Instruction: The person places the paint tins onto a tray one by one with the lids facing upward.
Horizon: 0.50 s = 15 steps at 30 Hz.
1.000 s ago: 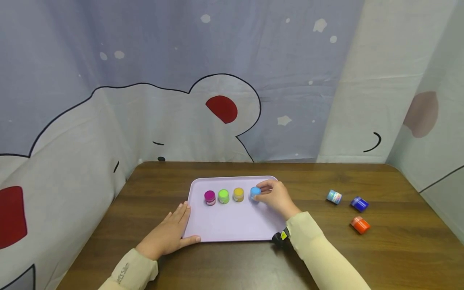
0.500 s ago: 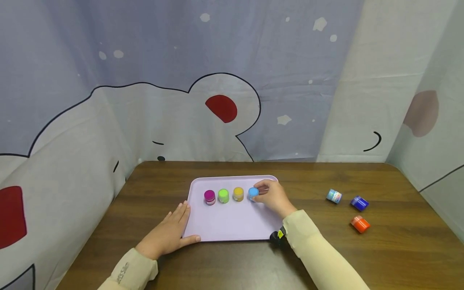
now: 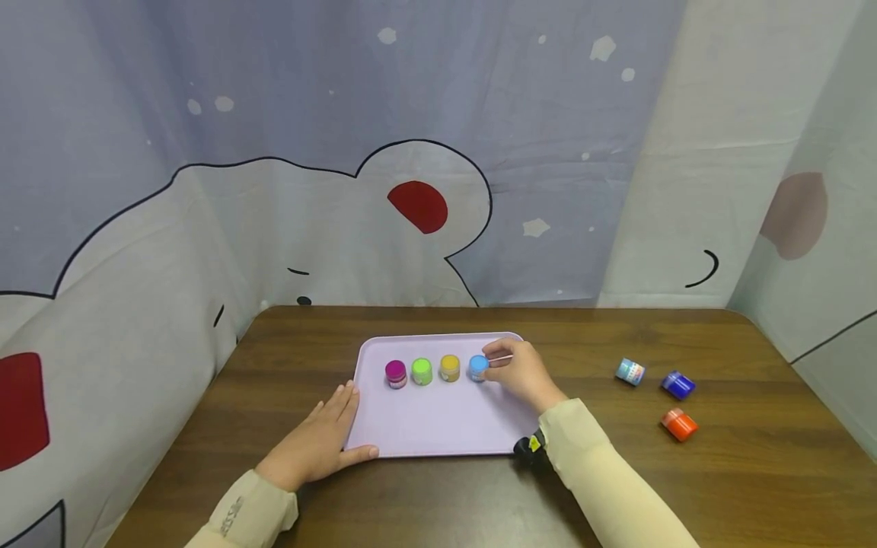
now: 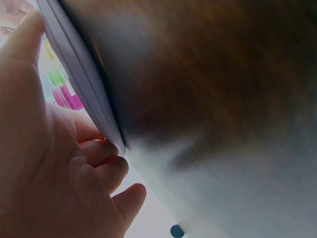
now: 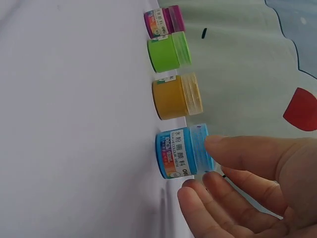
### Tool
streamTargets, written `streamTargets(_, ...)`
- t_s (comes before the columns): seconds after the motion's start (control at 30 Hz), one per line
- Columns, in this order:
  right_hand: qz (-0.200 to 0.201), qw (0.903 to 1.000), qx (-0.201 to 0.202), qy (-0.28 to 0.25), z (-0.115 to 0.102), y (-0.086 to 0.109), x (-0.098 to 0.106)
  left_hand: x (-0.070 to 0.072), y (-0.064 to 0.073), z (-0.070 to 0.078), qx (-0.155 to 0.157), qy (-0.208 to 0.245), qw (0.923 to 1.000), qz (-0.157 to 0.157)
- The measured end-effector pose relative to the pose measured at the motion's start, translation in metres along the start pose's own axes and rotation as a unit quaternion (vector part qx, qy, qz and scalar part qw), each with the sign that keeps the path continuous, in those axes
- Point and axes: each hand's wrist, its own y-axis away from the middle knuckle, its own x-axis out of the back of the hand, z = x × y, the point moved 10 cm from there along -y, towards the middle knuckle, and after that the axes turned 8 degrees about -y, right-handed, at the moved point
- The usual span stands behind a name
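Note:
On the lilac tray (image 3: 438,426), a light-blue paint jar (image 3: 478,368) stands upright at the right end of a row. Beside it, my right hand (image 3: 519,374) has its fingers parted; in the right wrist view the thumb (image 5: 247,154) lies against or just by the lid, while the other fingers are spread away from the jar. A yellow-ochre jar (image 3: 449,368), a green jar (image 3: 421,371) and a magenta jar (image 3: 395,374) continue the row leftward. My left hand (image 3: 318,441) rests along the tray's left edge, fingers extended and thumb at its front corner.
Three more jars lie on their sides on the wooden table (image 3: 589,342) to the right: a pale-blue one (image 3: 630,372), a dark-blue one (image 3: 678,385) and an orange one (image 3: 679,425). A patterned curtain (image 3: 342,228) hangs behind the table.
The light-blue jar first shifted slightly left toward the row with my right hand. Since then my right fingers have loosened and drawn a little right, leaving it standing. My left hand stays put.

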Motion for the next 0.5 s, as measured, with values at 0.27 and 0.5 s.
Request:
streamTargets(0.27,0.01,0.9994,0.027,0.019,-0.005,0.006,0.015,-0.001,0.0,0.0,-0.002,-0.003,1.0,0.004)
streamTargets(0.5,0.031,0.995,0.07,0.063,-0.016,0.02,0.04,0.0,0.001,-0.001,0.0,-0.006,1.0,0.001)
